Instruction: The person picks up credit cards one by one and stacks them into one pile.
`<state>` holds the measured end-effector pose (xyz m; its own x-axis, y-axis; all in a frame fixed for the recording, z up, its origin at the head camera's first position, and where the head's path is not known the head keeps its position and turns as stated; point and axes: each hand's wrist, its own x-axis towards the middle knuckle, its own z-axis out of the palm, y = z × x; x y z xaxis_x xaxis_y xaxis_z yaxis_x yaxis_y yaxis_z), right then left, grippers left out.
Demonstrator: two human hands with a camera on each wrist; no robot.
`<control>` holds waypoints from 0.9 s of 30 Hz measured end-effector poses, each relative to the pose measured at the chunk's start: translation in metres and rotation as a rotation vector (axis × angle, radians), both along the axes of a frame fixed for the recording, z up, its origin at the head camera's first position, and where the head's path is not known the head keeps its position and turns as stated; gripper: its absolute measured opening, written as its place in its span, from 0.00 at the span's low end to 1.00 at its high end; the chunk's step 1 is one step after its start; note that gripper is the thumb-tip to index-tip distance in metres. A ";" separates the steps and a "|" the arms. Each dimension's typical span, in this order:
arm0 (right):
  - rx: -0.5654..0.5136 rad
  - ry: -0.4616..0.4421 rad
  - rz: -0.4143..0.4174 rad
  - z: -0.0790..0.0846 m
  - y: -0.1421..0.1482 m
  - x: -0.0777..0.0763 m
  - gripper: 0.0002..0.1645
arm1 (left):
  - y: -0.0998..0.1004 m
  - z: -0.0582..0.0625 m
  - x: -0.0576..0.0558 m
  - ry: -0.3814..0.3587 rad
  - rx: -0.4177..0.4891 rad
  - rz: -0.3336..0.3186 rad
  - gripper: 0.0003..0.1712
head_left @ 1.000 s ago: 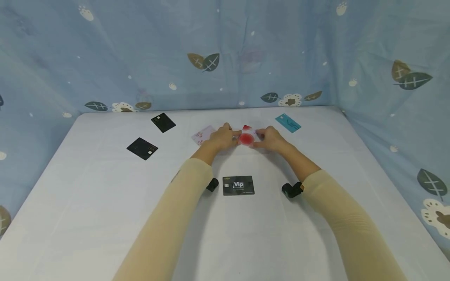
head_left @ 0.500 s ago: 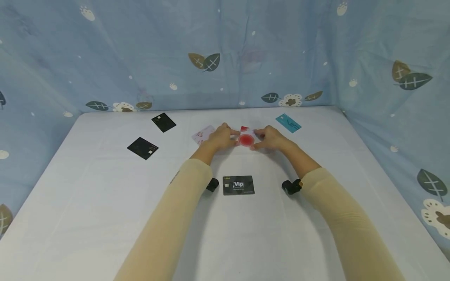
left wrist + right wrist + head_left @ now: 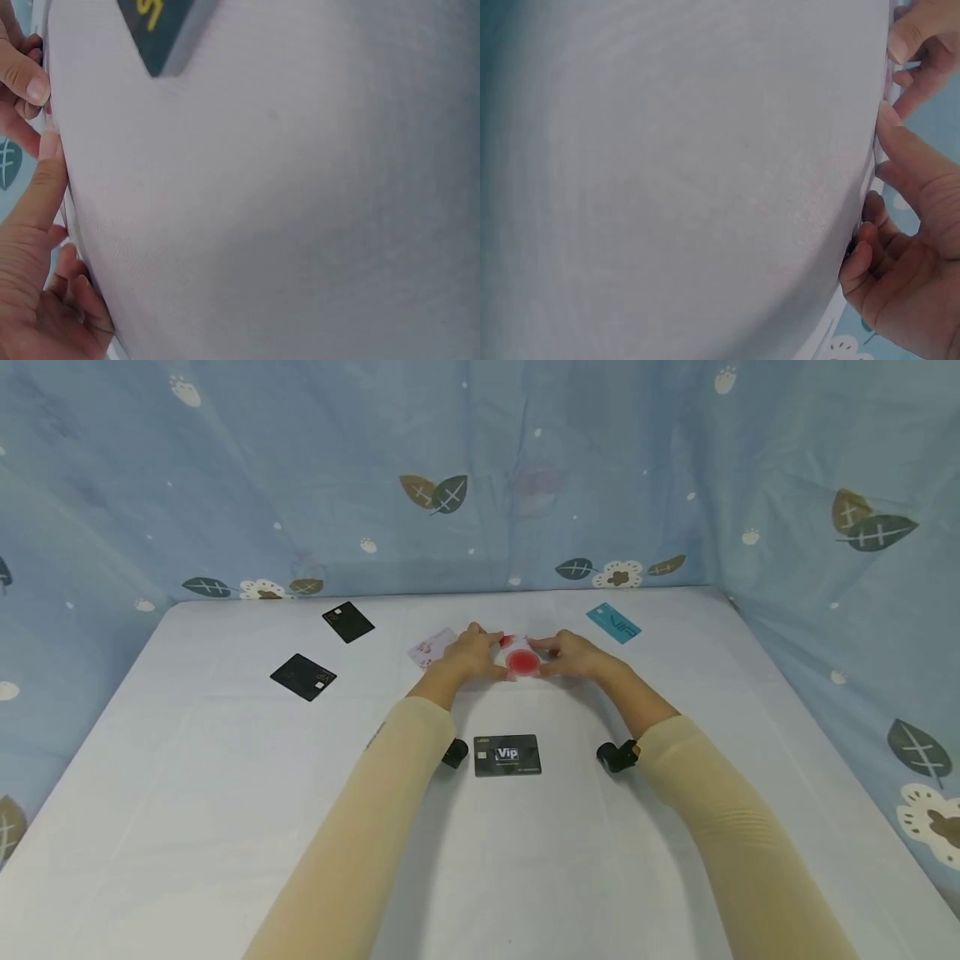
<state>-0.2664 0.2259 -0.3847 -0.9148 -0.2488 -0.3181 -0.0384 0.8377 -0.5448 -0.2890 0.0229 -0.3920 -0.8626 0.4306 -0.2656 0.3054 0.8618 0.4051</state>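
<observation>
As your left hand (image 3: 471, 655), thumb and forefinger apart, is touching the red-and-white card (image 3: 522, 662) at the frame's upper centre, your right hand (image 3: 576, 657), likewise spread, is flanking it; you should be nudging evenly, lifting no corner.

Pink card (image 3: 430, 648) partly hidden, red-spotted card (image 3: 523, 662) partly covered, Vip card (image 3: 507, 757) partly illegible, sleeves (image 3: 356, 827) cropped below

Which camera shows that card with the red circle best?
The head view: it shows the red-circle card with its printed face visible between the left hand and right hand. Both wrist views give at most a thin sliver, nearly edge-on.
</observation>
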 end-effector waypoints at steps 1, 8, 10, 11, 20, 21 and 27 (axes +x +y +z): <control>-0.001 -0.001 0.006 0.000 0.000 -0.001 0.38 | 0.000 0.000 0.000 0.002 -0.002 0.000 0.49; -0.040 -0.019 -0.047 -0.003 0.002 -0.003 0.35 | -0.001 0.004 0.007 0.028 0.062 0.045 0.47; -0.058 -0.028 -0.070 -0.004 0.002 -0.003 0.35 | -0.001 0.004 0.008 0.031 0.087 0.067 0.46; -0.068 -0.030 -0.080 -0.004 0.001 -0.003 0.35 | -0.001 0.004 0.009 0.031 0.095 0.074 0.46; -0.141 0.008 -0.122 -0.006 -0.001 0.003 0.28 | -0.003 -0.004 0.006 0.031 0.123 0.128 0.39; -0.142 0.015 -0.126 -0.006 -0.001 0.004 0.28 | -0.003 -0.005 0.006 0.032 0.127 0.134 0.37; -0.107 0.046 -0.139 -0.005 -0.008 0.011 0.30 | -0.002 -0.006 0.007 0.039 0.146 0.161 0.34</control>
